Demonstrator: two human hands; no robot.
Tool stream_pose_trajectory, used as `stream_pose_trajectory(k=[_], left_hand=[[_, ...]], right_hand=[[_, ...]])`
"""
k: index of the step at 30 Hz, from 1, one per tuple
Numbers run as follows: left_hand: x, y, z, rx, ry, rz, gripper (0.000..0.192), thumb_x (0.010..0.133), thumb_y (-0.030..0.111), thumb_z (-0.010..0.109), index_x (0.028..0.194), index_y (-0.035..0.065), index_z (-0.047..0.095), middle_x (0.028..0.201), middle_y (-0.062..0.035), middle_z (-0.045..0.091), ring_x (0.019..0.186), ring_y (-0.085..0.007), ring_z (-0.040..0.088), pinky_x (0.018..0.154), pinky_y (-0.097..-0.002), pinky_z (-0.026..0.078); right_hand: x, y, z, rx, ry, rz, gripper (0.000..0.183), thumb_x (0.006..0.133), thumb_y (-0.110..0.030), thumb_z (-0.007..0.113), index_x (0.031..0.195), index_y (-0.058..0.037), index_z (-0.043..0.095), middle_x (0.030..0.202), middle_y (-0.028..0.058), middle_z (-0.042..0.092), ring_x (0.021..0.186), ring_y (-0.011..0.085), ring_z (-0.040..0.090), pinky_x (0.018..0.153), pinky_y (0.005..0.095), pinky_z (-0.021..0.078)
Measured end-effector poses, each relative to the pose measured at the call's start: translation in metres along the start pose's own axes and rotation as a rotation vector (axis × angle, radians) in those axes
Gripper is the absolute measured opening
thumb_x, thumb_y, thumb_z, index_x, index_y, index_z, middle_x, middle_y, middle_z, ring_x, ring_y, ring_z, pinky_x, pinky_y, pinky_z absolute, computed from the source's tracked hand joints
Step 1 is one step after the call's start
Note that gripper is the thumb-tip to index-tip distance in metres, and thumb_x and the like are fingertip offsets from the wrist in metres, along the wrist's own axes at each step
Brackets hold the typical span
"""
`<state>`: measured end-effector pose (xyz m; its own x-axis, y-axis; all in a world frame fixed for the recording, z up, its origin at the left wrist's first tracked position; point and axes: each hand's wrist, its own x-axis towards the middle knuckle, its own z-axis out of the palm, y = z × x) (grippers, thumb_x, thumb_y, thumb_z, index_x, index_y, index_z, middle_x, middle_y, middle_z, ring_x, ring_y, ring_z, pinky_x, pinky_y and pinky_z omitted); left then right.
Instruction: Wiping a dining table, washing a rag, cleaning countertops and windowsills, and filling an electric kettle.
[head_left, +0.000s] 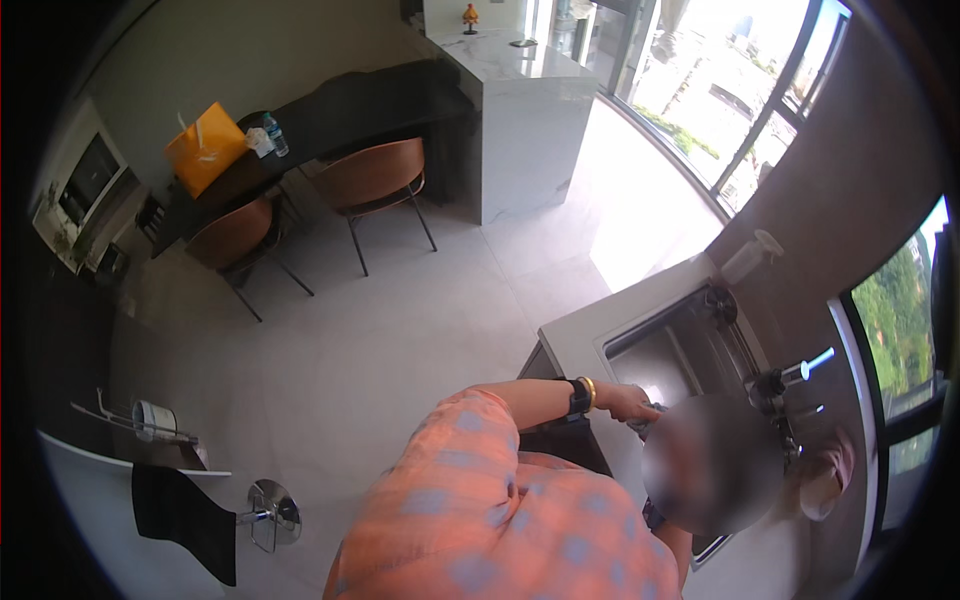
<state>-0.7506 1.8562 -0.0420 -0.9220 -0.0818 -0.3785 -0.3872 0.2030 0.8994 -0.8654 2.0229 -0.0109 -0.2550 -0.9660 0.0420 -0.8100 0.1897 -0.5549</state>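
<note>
My left hand (628, 403), with a dark watch and a yellow bangle at the wrist, reaches over the counter (574, 330) at the near rim of the sink (652, 360). Its fingers are closed around a small greyish item (643, 424), too unclear to name. A round blurred patch hides what lies just beyond it. My right forearm (677, 551) enters below the patch, and my right hand is hidden by the blur. A faucet (776, 382) stands behind the sink.
A clear spray bottle (750, 256) stands at the counter's far end. A pinkish cloth (834, 459) lies by the window side. Behind are brown chairs (375, 176), a dark table (337, 112) with an orange bag (206, 150) and water bottle (275, 135), and a black stool (184, 517).
</note>
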Motion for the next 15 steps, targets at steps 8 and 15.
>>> stream_pose_trajectory(k=[8, 15], left_hand=[[-0.067, -0.024, 0.043, -0.229, 0.432, 0.215, 0.042, 0.090, 0.036, 0.055, 0.113, 0.0013, 0.058, 0.106, -0.0059, 0.058, 0.098, -0.0151, 0.054, 0.085, -0.0270, 0.042], [-0.101, -0.025, 0.073, -0.635, 0.584, 0.137, 0.048, 0.093, 0.042, 0.049, 0.113, -0.0011, 0.054, 0.102, -0.0083, 0.060, 0.097, -0.0133, 0.054, 0.081, -0.0279, 0.046]], right_hand=[[-0.038, -0.024, 0.004, 0.713, -0.121, 0.461, 0.041, 0.094, -0.036, 0.049, 0.111, 0.0004, 0.057, 0.094, 0.0047, 0.062, 0.085, 0.0131, 0.056, 0.076, 0.0261, 0.0452], [-0.066, -0.031, 0.031, 0.729, -0.134, 0.242, 0.033, 0.090, -0.027, 0.057, 0.106, 0.0010, 0.060, 0.095, 0.0030, 0.062, 0.087, 0.0108, 0.054, 0.079, 0.0269, 0.0436]])
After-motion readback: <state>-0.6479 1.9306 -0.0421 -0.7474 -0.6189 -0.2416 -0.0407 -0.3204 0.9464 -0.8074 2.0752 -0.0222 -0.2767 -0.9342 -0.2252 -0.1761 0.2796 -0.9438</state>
